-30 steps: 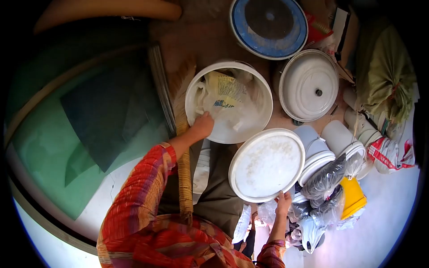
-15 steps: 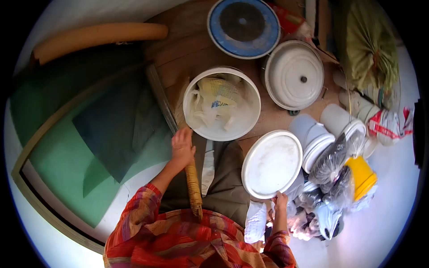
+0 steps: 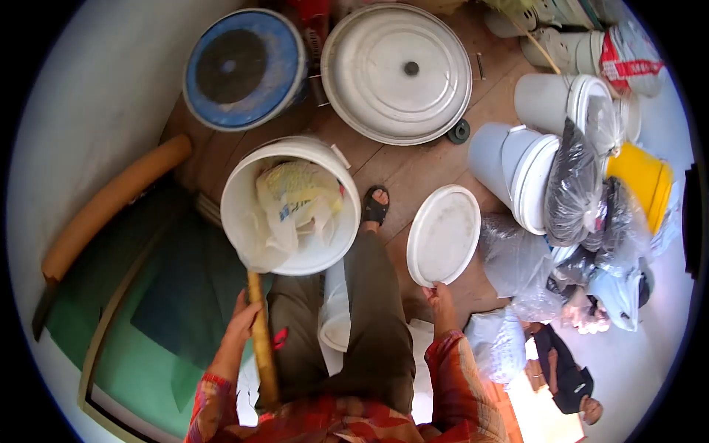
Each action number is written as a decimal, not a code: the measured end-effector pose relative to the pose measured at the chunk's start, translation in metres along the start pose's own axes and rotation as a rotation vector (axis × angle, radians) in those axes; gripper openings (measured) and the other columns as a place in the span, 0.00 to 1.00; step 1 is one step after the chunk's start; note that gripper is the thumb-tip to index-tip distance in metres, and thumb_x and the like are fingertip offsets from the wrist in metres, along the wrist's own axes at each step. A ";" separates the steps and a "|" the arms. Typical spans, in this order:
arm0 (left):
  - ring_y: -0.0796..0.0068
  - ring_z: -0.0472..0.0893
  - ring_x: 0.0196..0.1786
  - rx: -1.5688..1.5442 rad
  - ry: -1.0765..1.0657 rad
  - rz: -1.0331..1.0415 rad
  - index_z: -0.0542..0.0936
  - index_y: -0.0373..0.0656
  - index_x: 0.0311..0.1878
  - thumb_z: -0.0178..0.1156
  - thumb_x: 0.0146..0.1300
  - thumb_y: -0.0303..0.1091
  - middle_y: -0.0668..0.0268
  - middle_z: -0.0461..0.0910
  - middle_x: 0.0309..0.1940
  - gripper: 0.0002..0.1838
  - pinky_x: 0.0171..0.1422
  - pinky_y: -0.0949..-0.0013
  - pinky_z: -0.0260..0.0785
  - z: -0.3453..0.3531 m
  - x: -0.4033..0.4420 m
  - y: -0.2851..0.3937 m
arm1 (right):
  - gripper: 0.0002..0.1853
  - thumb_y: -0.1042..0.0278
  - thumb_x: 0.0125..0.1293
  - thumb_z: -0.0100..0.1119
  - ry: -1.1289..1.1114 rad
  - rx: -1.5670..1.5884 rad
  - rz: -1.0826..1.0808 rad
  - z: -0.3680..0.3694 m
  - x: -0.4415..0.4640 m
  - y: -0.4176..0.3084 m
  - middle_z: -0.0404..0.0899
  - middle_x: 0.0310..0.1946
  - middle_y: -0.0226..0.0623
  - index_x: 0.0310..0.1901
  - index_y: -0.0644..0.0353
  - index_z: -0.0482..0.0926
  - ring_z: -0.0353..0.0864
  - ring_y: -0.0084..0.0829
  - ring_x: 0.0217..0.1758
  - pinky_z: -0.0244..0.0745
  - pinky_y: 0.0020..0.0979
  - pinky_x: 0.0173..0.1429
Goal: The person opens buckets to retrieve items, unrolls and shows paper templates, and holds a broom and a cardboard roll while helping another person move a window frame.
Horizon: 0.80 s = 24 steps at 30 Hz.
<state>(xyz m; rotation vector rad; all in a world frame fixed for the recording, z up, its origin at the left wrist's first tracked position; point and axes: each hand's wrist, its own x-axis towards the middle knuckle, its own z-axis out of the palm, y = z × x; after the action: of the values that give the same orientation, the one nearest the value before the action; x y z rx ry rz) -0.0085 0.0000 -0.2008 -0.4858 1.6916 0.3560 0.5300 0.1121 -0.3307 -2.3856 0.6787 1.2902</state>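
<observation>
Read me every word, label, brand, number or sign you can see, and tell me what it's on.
No text reads clearly enough to quote.
Yellow bag in the open bucket: blue lettering, too blurred to read.
Red and white bag, upper right: pale print on red, too small to read.
Lid in the right hand: no lettering visible.

lid (image 3: 443, 236): white | bucket (image 3: 238, 203): white | stick (image 3: 264, 347): yellowish tan | sleeve (image 3: 456, 373): red, apparently striped
</observation>
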 end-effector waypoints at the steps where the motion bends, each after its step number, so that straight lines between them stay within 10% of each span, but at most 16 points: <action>1: 0.66 0.74 0.41 0.094 0.021 -0.022 0.41 0.47 0.70 0.54 0.50 0.28 0.55 0.73 0.45 0.46 0.42 0.65 0.70 -0.008 -0.009 0.015 | 0.11 0.74 0.60 0.49 0.021 -0.019 -0.005 0.012 0.026 0.003 0.74 0.40 0.42 0.45 0.61 0.70 0.77 0.38 0.40 0.81 0.39 0.40; 12: 0.65 0.75 0.46 0.676 0.251 0.042 0.52 0.38 0.67 0.55 0.50 0.29 0.55 0.73 0.46 0.39 0.50 0.67 0.68 -0.011 0.013 -0.006 | 0.17 0.70 0.62 0.49 0.001 0.090 -0.094 0.072 0.198 0.000 0.73 0.40 0.44 0.51 0.68 0.68 0.78 0.36 0.32 0.77 0.28 0.25; 14: 0.65 0.74 0.51 0.671 0.272 0.021 0.55 0.37 0.65 0.55 0.51 0.29 0.54 0.73 0.50 0.36 0.54 0.69 0.66 0.017 0.009 0.012 | 0.22 0.64 0.64 0.51 -0.075 -0.305 -0.116 0.061 0.239 -0.002 0.73 0.43 0.47 0.55 0.72 0.64 0.78 0.38 0.36 0.78 0.30 0.33; 15: 0.64 0.74 0.51 0.686 0.253 -0.004 0.55 0.36 0.65 0.55 0.52 0.29 0.54 0.73 0.50 0.35 0.55 0.69 0.66 0.022 0.006 0.019 | 0.25 0.62 0.64 0.52 0.221 -0.791 -0.044 0.081 0.206 -0.025 0.73 0.45 0.51 0.56 0.73 0.63 0.77 0.40 0.43 0.76 0.36 0.43; 17: 0.64 0.74 0.51 0.697 0.227 -0.026 0.56 0.36 0.64 0.55 0.52 0.29 0.54 0.72 0.51 0.34 0.55 0.69 0.66 0.026 0.005 0.021 | 0.23 0.62 0.63 0.53 0.802 -1.118 -0.690 0.122 0.136 -0.048 0.73 0.47 0.53 0.53 0.72 0.68 0.74 0.44 0.49 0.72 0.39 0.49; 20: 0.66 0.74 0.49 0.802 0.272 -0.022 0.58 0.36 0.63 0.54 0.54 0.29 0.55 0.73 0.49 0.31 0.54 0.68 0.66 0.018 0.015 0.015 | 0.14 0.70 0.62 0.52 0.075 -0.810 -1.164 0.165 0.183 -0.091 0.75 0.45 0.49 0.47 0.69 0.74 0.76 0.42 0.47 0.71 0.34 0.50; 24: 0.68 0.74 0.48 0.607 0.224 -0.034 0.60 0.36 0.61 0.55 0.57 0.30 0.57 0.74 0.48 0.28 0.54 0.67 0.66 0.029 0.020 0.013 | 0.15 0.71 0.62 0.50 -0.175 -0.689 -1.295 0.302 0.150 -0.187 0.76 0.46 0.47 0.49 0.68 0.72 0.76 0.40 0.48 0.68 0.31 0.54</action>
<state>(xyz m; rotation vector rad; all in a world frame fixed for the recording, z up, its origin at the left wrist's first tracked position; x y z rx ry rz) 0.0073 0.0236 -0.2259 -0.1029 1.8964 -0.2490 0.4993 0.3824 -0.6040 -2.2410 -1.3670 1.0818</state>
